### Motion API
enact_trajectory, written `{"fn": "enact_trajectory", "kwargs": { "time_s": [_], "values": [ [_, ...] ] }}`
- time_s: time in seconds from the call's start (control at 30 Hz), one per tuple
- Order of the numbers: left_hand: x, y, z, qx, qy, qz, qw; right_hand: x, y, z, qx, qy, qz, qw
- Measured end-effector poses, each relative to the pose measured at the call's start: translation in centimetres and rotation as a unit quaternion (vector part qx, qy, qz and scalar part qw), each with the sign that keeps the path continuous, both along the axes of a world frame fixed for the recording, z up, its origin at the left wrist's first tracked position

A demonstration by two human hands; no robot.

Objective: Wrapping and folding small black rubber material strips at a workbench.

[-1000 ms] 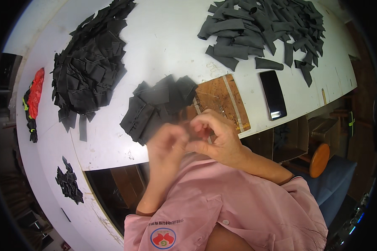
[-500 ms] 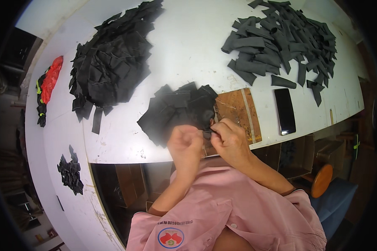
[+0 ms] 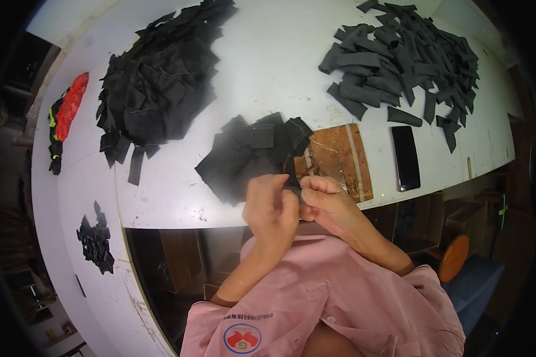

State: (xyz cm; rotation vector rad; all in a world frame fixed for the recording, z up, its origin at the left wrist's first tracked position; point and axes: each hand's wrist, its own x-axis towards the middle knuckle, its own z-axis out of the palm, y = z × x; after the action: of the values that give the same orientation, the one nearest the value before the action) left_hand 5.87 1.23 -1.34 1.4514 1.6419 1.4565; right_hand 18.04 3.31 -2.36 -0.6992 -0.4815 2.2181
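My left hand [image 3: 270, 207] and my right hand [image 3: 330, 203] are close together at the table's near edge, fingers bent and pinched. Between their fingertips is a small black fabric piece [image 3: 292, 179], mostly covered by the fingers. Just beyond my left hand lies a small heap of flat black fabric pieces [image 3: 238, 156], overlapping one another. A worn brown board [image 3: 338, 156] with a pale strip down it lies beyond my right hand.
On the white table [image 3: 268, 71] are a large black fabric pile [image 3: 155, 95] at left and a pile of dark grey fabric tubes [image 3: 399, 59] at right. A black phone [image 3: 405, 158] lies right of the board. Farther left are a red bundle [image 3: 74, 104] and black scraps [image 3: 96, 239].
My left hand has turned and come down slightly, closer to my right hand. My right hand's fingers have shifted a little. The black piece stays between them.
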Motion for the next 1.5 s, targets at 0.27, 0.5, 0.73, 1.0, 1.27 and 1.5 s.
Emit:
{"fn": "enact_trajectory", "kwargs": {
  "time_s": [0.27, 0.5, 0.73, 1.0, 1.27, 1.5],
  "values": [
    [-1.5, 0.2, 1.4, -0.143, -0.33, -0.063, 0.931, 0.2, 0.0, -0.4, 0.197, -0.202, 0.001, 0.959],
    [-2.7, -0.1, 2.8, -0.198, -0.581, -0.377, 0.694, 0.7, -0.6, 1.5, 0.227, -0.115, -0.015, 0.967],
    [0.1, -1.3, 2.5, -0.138, -0.23, -0.129, 0.955, 1.0, -0.1, 1.8, 0.434, -0.313, -0.162, 0.829],
    [1.5, -1.2, 2.9, 0.004, -0.158, -0.062, 0.985, 0.9, 0.4, 4.7, 0.551, -0.408, -0.203, 0.699],
    [0.5, 0.0, 6.2, -0.09, -0.394, -0.087, 0.911, 1.6, 1.7, 6.8, 0.467, -0.352, -0.133, 0.8],
    [-0.8, 1.4, 7.8, -0.066, -0.629, -0.388, 0.67, 2.1, 2.6, 11.8, 0.407, -0.186, 0.012, 0.894]
  ]
}}
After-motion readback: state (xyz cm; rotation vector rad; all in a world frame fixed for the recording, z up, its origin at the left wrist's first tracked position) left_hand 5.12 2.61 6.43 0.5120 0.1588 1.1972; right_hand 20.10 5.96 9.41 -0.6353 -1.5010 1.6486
